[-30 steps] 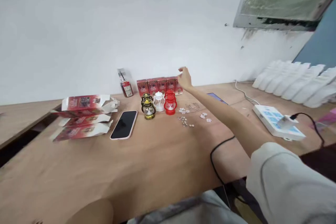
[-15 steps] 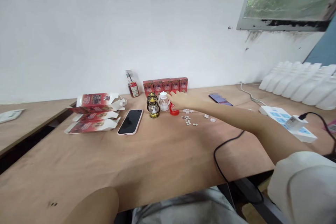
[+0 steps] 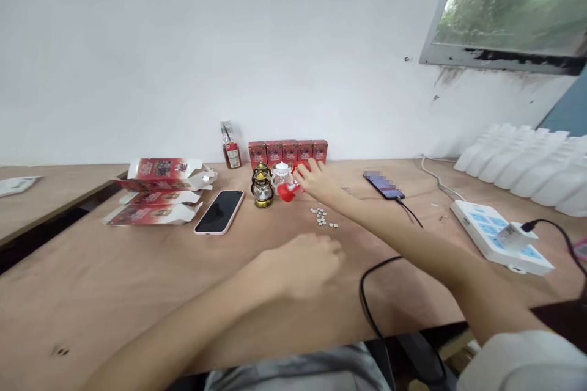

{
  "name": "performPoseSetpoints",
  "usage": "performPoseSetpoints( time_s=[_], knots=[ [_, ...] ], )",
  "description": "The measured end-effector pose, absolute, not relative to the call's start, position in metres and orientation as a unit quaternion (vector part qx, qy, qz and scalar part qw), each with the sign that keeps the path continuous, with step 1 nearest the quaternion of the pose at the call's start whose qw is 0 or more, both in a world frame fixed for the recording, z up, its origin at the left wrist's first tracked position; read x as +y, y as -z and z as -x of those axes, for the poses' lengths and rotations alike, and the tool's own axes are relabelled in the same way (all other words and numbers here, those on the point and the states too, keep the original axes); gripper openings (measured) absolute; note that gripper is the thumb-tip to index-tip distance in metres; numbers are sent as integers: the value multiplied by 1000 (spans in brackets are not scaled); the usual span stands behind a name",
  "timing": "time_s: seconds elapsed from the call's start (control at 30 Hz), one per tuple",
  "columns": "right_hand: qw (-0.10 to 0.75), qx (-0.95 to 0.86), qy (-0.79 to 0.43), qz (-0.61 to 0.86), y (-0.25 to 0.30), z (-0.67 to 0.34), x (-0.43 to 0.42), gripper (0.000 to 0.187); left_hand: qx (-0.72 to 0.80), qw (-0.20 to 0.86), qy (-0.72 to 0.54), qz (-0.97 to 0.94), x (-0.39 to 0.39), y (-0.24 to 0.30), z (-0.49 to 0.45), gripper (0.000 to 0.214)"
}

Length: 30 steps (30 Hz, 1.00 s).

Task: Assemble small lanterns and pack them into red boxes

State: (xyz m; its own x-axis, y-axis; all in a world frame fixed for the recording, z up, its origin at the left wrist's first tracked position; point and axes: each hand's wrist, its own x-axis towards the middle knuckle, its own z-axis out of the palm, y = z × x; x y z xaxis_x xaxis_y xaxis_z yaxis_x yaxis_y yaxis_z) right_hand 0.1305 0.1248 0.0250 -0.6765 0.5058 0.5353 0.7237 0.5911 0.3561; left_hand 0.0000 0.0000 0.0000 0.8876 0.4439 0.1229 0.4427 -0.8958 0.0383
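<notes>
My right hand (image 3: 315,181) is closed on a small red lantern (image 3: 288,192), which is tilted with its base toward the left. Just left of it stand a white lantern (image 3: 281,178) and bronze-gold lanterns, the front one (image 3: 263,190) partly covering another behind. My left hand (image 3: 305,263) hovers over the near part of the table, smeared by motion, and whether its fingers hold anything cannot be made out. Several button cells (image 3: 320,215) lie loose between my two hands.
Red printed boxes (image 3: 290,151) line the wall beside a bottle (image 3: 232,154). Flattened red cartons (image 3: 158,195) and a pink-edged phone (image 3: 220,212) lie left. At right are a second phone (image 3: 383,185), a black cable (image 3: 362,290), a power strip (image 3: 495,237) and white bottles (image 3: 527,162).
My left hand has come into view from the lower left. My right hand has tipped the red lantern off the table. The view has shifted slightly.
</notes>
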Motion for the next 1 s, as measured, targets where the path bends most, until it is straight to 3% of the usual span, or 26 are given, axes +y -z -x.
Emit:
performPoseSetpoints(
  time_s=[0.07,0.17,0.3,0.5,1.0],
  knots=[
    [311,-859,213,347,-20,-148,121,25,269,16,-94,-958,23,5,2,30],
    [524,-750,-25,404,6,-162,108,27,363,45,-174,-914,60,26,6,33],
    [638,-570,-308,416,43,-157,92,33,410,65,-212,-885,93,52,-1,26],
    [649,-526,-352,422,62,-154,89,43,432,39,-220,-874,100,55,-12,16],
    [581,-621,-275,449,64,-153,77,47,469,30,-213,-856,87,55,-9,16]
  ],
)
